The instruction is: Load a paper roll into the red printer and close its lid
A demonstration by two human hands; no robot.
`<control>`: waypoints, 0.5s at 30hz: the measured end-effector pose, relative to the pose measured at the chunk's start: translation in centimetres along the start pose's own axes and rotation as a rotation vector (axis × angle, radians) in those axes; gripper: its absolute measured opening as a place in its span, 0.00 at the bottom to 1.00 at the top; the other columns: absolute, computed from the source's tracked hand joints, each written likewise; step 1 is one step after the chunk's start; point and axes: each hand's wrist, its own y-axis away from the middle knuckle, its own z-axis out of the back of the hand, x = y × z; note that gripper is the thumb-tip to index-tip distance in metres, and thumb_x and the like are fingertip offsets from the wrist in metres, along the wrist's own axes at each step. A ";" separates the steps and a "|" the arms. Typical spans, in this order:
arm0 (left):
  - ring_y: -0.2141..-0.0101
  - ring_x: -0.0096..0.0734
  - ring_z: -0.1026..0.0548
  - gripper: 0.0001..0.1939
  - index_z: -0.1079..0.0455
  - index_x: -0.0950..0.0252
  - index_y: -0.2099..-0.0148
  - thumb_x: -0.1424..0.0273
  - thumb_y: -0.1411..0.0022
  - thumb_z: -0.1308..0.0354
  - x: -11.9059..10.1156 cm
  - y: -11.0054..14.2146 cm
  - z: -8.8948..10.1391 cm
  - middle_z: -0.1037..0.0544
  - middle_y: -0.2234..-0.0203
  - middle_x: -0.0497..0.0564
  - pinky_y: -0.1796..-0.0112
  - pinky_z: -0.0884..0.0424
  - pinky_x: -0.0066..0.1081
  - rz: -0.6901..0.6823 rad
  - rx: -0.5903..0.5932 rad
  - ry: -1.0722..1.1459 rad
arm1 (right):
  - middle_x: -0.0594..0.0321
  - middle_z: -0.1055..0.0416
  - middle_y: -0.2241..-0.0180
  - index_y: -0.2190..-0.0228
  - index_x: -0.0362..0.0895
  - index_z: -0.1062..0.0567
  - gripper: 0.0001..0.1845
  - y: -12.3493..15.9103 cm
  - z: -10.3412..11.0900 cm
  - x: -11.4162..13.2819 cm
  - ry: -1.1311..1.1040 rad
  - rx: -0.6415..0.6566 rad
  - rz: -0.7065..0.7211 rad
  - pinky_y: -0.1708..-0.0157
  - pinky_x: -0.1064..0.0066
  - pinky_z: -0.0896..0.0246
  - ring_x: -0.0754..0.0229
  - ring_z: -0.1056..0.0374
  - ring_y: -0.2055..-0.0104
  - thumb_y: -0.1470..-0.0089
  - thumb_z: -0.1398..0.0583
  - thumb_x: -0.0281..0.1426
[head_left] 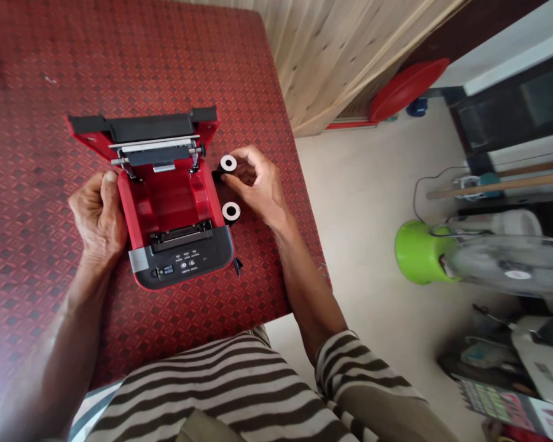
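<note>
Right of the printer point(169, 190), the right hand point(264, 187) pinches the farther roll point(233, 164), apparently adjusting; moving it needs steadiness. Left hand point(99, 212): grip unclear.

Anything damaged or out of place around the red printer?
No spill or clear damage shows. One oddity: a small dark pointed piece juts past the near right corner of the red printer, breaking its rounded outline; what it is, I can't tell.
</note>
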 end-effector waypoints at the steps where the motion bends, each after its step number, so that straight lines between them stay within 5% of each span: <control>1: 0.77 0.23 0.51 0.25 0.46 0.64 0.76 0.58 0.27 0.50 0.0 0.0 0.0 0.46 0.81 0.43 0.73 0.51 0.33 -0.001 0.001 0.003 | 0.64 0.20 0.58 0.55 0.50 0.29 0.19 0.2 0.3 0.0 0.000 0.012 -0.007 0.64 0.66 0.30 0.60 0.25 0.64 0.46 0.32 0.39; 4: 0.77 0.23 0.51 0.25 0.47 0.64 0.76 0.59 0.26 0.50 0.2 0.1 0.0 0.46 0.81 0.43 0.73 0.52 0.33 0.004 -0.001 0.005 | 0.61 0.21 0.52 0.51 0.49 0.28 0.21 1.6 1.9 0.7 0.030 -0.006 -0.032 0.63 0.65 0.29 0.60 0.25 0.63 0.46 0.33 0.33; 8: 0.77 0.22 0.50 0.25 0.46 0.64 0.76 0.60 0.26 0.50 0.2 0.0 -0.1 0.45 0.81 0.43 0.74 0.52 0.32 0.006 0.003 0.023 | 0.64 0.21 0.61 0.60 0.47 0.23 0.09 5.0 3.6 2.2 0.132 0.027 -0.079 0.60 0.64 0.30 0.60 0.26 0.63 0.44 0.36 0.28; 12: 0.77 0.22 0.51 0.25 0.47 0.64 0.77 0.62 0.26 0.50 -0.2 0.0 -0.2 0.46 0.81 0.43 0.74 0.52 0.32 0.008 -0.001 0.017 | 0.62 0.22 0.53 0.52 0.50 0.24 0.21 7.2 2.4 2.7 0.087 0.151 -0.078 0.54 0.60 0.29 0.56 0.26 0.54 0.49 0.31 0.29; 15: 0.77 0.23 0.52 0.25 0.47 0.64 0.77 0.61 0.26 0.51 -0.4 0.1 -0.2 0.47 0.81 0.43 0.74 0.52 0.33 -0.003 -0.004 0.017 | 0.62 0.22 0.54 0.54 0.50 0.23 0.17 7.4 0.6 2.3 0.052 0.099 -0.079 0.52 0.59 0.31 0.55 0.27 0.52 0.46 0.32 0.29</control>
